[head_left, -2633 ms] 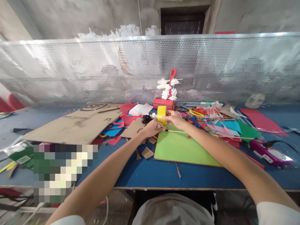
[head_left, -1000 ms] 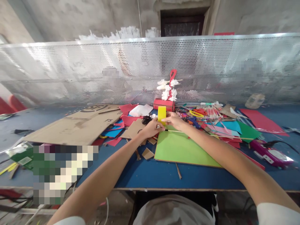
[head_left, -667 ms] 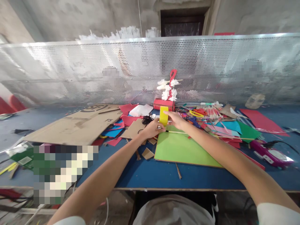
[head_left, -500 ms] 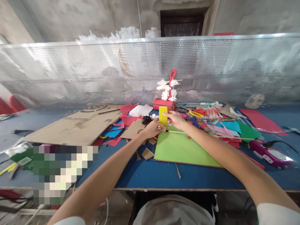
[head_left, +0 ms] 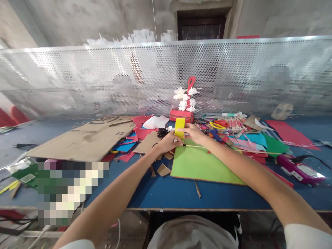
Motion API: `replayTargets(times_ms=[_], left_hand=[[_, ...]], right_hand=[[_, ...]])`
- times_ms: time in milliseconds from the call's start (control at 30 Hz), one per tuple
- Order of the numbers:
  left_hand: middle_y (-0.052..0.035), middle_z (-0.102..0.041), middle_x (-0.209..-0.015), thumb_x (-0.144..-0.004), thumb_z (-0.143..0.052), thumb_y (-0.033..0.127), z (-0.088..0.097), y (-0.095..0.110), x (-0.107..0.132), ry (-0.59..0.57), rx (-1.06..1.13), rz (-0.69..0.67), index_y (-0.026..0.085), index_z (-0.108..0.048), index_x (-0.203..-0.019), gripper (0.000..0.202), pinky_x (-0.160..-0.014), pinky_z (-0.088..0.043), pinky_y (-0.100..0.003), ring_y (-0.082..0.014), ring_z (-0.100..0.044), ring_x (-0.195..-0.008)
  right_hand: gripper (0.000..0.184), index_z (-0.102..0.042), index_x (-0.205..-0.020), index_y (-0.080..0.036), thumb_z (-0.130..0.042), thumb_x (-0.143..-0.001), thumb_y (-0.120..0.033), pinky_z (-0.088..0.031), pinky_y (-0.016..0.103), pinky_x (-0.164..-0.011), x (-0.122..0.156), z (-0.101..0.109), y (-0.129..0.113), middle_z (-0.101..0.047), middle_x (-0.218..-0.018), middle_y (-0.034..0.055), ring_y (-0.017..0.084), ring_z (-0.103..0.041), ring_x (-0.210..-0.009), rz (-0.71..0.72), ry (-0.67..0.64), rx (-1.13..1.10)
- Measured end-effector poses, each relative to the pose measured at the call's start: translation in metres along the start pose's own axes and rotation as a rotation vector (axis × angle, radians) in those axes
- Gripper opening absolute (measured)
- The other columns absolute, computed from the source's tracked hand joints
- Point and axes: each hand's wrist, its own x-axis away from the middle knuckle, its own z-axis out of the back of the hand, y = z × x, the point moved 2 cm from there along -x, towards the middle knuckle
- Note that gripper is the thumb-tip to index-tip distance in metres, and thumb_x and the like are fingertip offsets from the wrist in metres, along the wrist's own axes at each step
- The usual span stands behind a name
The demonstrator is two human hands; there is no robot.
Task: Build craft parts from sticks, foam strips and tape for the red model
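Observation:
My right hand (head_left: 193, 133) holds an upright yellow piece (head_left: 180, 126) by its right side; it looks like card or paper. The fingers of my left hand (head_left: 169, 141) are pinched at its lower left edge, and their tips are partly hidden. Below both hands lies a flat green board (head_left: 204, 164), its right part covered by my right forearm. A thin pale stick (head_left: 195, 146) with a dark end runs along the board's far edge, beneath my right wrist. Beside my left hand is a tangle of black cord (head_left: 162, 132).
Behind my hands stands a red box (head_left: 178, 114) with a red upright and white flowers. Large cardboard (head_left: 85, 138) lies left. Coloured paper scraps (head_left: 251, 141), yellow-handled scissors (head_left: 217, 126) and a purple power strip (head_left: 299, 169) lie right. A perforated metal screen (head_left: 155, 76) bounds the table's back.
The yellow piece has shifted very slightly left together with my right hand, whose fingers now reach further across it. My left hand stays almost in place.

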Motion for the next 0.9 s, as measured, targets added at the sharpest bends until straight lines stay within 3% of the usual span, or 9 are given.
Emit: replayTargets(times_ms=[100,300,467,567,733,900], left_hand=[[-0.0095,-0.065,-0.112,-0.084,-0.071,0.046,0.001,0.002,0.000,-0.002,-0.011,-0.004,0.019,-0.080,-0.082,0.029,-0.090,-0.052,-0.034,-0.0209,-0.064,-0.092],[-0.0095,-0.064,-0.110,-0.085,-0.069,0.046,0.003,0.003,0.001,-0.013,-0.015,-0.021,0.019,-0.080,-0.083,0.029,-0.092,-0.051,-0.034,-0.0211,-0.064,-0.093],[-0.0094,-0.064,-0.110,-0.085,-0.069,0.046,0.002,0.003,0.001,-0.016,-0.025,-0.018,0.019,-0.080,-0.085,0.029,-0.092,-0.051,-0.034,-0.0209,-0.063,-0.092],[-0.0100,-0.064,-0.110,-0.085,-0.069,0.049,0.001,0.003,0.001,-0.001,-0.007,-0.008,0.019,-0.080,-0.085,0.032,-0.092,-0.051,-0.034,-0.0212,-0.063,-0.092],[-0.0106,-0.065,-0.110,-0.084,-0.069,0.053,-0.001,0.002,0.000,0.022,0.010,-0.016,0.018,-0.080,-0.082,0.036,-0.093,-0.051,-0.035,-0.0223,-0.063,-0.095],[-0.0104,-0.065,-0.111,-0.084,-0.070,0.053,0.000,0.001,0.000,0.015,0.016,-0.020,0.018,-0.080,-0.082,0.036,-0.094,-0.050,-0.035,-0.0215,-0.063,-0.093]], right_hand=[[0.027,-0.069,-0.094,-0.019,-0.083,-0.071,-0.027,-0.050,0.019,-0.049,0.000,0.001,-0.001,-0.073,-0.088,0.0040,0.011,-0.061,-0.064,-0.019,-0.009,-0.016],[0.020,-0.069,-0.087,-0.017,-0.078,-0.078,-0.033,-0.033,0.015,-0.037,0.000,0.002,-0.006,-0.073,-0.083,0.0053,0.010,-0.060,-0.062,-0.053,-0.035,-0.090],[0.022,-0.068,-0.083,-0.017,-0.075,-0.082,-0.038,-0.040,0.016,-0.042,-0.002,0.004,-0.004,-0.072,-0.083,0.0064,0.012,-0.062,-0.066,-0.049,-0.020,-0.102],[0.021,-0.069,-0.084,-0.017,-0.080,-0.077,-0.034,-0.043,0.016,-0.046,-0.001,0.001,-0.005,-0.072,-0.084,0.0056,0.011,-0.060,-0.065,-0.013,-0.008,-0.077],[0.027,-0.069,-0.087,-0.017,-0.085,-0.067,-0.026,-0.041,0.016,-0.048,0.000,-0.005,-0.006,-0.072,-0.081,0.0028,0.008,-0.054,-0.058,0.068,0.018,0.004],[0.025,-0.067,-0.082,-0.017,-0.082,-0.069,-0.032,-0.036,0.018,-0.043,-0.001,-0.006,-0.002,-0.069,-0.075,0.0028,0.009,-0.054,-0.058,0.042,0.049,-0.009]])
